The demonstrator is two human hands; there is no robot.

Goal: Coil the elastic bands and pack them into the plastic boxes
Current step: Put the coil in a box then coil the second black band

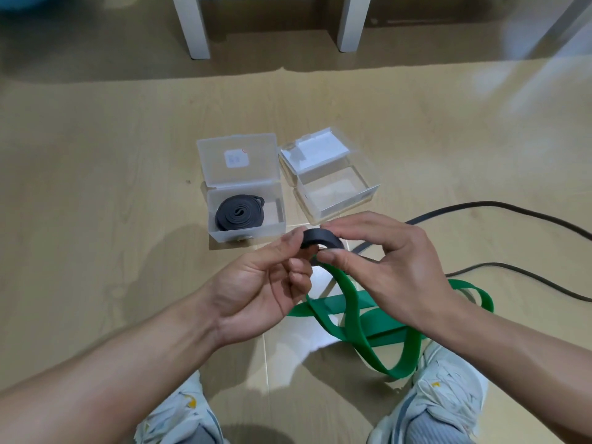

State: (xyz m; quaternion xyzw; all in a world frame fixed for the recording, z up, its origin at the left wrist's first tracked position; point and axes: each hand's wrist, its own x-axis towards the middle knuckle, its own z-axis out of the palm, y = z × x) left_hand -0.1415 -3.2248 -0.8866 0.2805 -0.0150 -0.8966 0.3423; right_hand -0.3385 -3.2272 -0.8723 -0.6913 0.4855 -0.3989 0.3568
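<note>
Two clear plastic boxes stand on the floor, side by side and just apart, both with their lids up. The left box holds one black coiled band, lying flat against its left side; a small white label shows on its raised lid. The right box sits turned at an angle to the first, and no band shows inside it.

In front of the boxes, two bare hands meet over the floor. The left hand pinches a second black band, a half-wound coil, its thumb and forefinger curled onto the coil's left rim, the other fingers folded loosely into the palm. The right hand grips the same coil from the right, forefinger over the top and thumb pressed at the near edge. The coil is held above the floor, just in front of the gap between the two boxes. Its unwound tail runs off to the right across the floor in two dark strands.

One green band, broad and flat, lies uncoiled in loose crossing loops under and behind the right hand, near the person's right foot; one loop rises up to the right thumb, though whether the thumb touches it I cannot tell.

At the bottom edge are two pale shoes, the left shoe and the right shoe. At the top, two white furniture legs stand on the floor.
</note>
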